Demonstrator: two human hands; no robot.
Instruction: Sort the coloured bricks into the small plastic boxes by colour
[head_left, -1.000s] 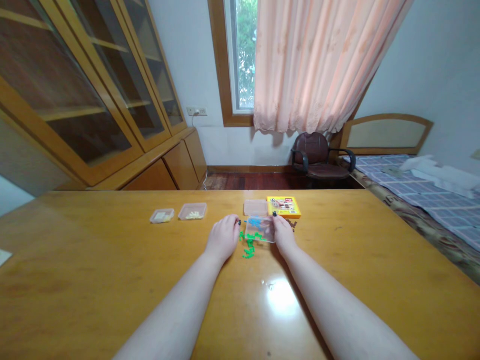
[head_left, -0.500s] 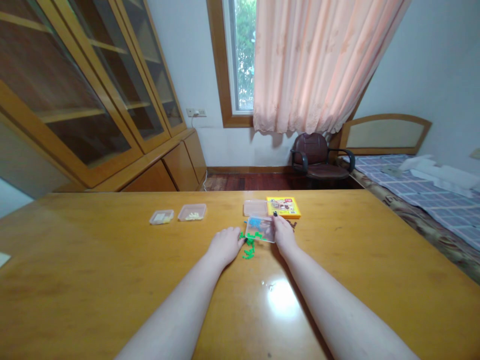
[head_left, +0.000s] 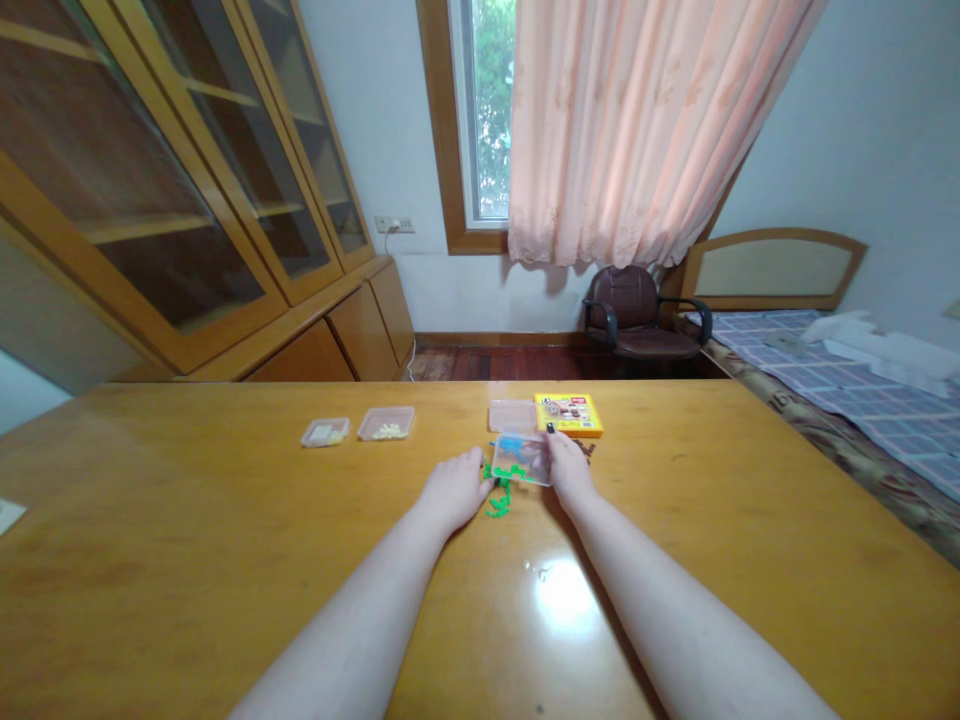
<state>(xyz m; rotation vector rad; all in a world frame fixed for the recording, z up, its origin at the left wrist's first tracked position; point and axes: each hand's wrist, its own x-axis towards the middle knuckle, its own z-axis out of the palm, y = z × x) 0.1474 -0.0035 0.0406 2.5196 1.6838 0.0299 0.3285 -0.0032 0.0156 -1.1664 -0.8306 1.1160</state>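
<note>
My right hand is closed on the right edge of a shallow clear plastic box, thumb on top, tilting it above the table. Green plastic pieces lie along its lower side. Blue pieces show at its far left, partly through the plastic. Just left of the box, my left hand rests low on the table, fingers curled, with green bits between thumb and forefinger. More loose green pieces lie on the table beside the thumb. Brown pieces are partly hidden behind my right hand.
Behind the hands sit another clear plastic box or lid and a yellow printed box. To the left are a clear box with cream pieces and a smaller clear box. The wooden table ends before a chair.
My left thumb and fingers have shifted slightly among the green pieces. My right hand and the tilted box stay nearly still. The whole view has drifted slightly.
</note>
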